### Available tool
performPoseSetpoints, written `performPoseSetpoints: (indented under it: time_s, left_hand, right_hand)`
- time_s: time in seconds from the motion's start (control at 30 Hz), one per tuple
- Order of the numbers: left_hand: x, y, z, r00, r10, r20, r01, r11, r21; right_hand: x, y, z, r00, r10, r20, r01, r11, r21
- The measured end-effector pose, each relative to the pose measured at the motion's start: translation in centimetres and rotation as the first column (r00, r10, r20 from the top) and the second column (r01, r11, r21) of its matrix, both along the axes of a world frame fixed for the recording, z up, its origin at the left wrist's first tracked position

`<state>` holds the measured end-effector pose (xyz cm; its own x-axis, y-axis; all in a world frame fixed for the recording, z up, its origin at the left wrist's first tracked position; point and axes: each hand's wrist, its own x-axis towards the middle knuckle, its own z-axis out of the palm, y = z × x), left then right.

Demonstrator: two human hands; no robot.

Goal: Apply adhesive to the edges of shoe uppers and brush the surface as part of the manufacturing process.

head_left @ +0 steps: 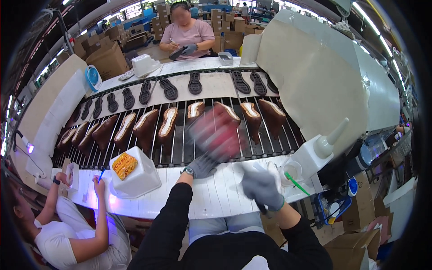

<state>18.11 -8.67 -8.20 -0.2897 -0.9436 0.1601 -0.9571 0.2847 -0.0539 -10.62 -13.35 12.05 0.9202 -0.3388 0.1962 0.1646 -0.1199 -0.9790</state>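
In front of me a red, boot-sized thing (220, 135) is smeared by motion above the rack, its kind unclear. My left hand (202, 166), in a grey glove, is closed at its lower end. My right hand (263, 186), also grey-gloved and blurred, is closed at the right above the white ledge (220, 193). A dark, stick-like end (261, 207) pokes out below it; the rest is hidden. Brown boot uppers (168, 123) with pale undersides lie in a row on the metal-rod rack (180, 157). Dark soles (168, 89) line the strip behind them.
A white container (135, 177) with an orange packet (124, 165) stands left on the ledge. At the right are a white spouted bottle (324, 144), a cup (292, 170) and a green-handled brush (297, 183). One co-worker (189, 33) sits opposite, another (67, 229) at my left.
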Motion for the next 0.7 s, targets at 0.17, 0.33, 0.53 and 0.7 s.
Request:
performPoseSetpoints:
  time_s: [0.17, 0.33, 0.53, 0.7]
  left_hand:
    - [-0.7, 0.6, 0.2, 0.999, 0.027, 0.025, -0.026, 0.999, -0.034]
    - [0.0, 0.8, -0.2, 0.999, -0.032, 0.023, 0.034, 0.995, -0.095]
    - [-0.1, -0.1, -0.2, 0.999, 0.034, -0.01, -0.035, 0.999, -0.011]
    - [0.2, 0.9, -0.4, 0.814, 0.441, -0.379, -0.488, 0.872, -0.034]
  right_hand:
    - [-0.6, 2.2, -5.2, 0.969, 0.163, 0.185, -0.066, 0.895, -0.441]
    - [1.0, 0.4, -1.9, 0.974, 0.227, -0.026, -0.211, 0.848, -0.487]
    - [-0.1, 2.5, -3.0, 0.879, 0.46, 0.122, -0.393, 0.847, -0.358]
    - [0.4, 0.0, -2.0, 0.973, 0.229, -0.014, -0.23, 0.97, -0.075]
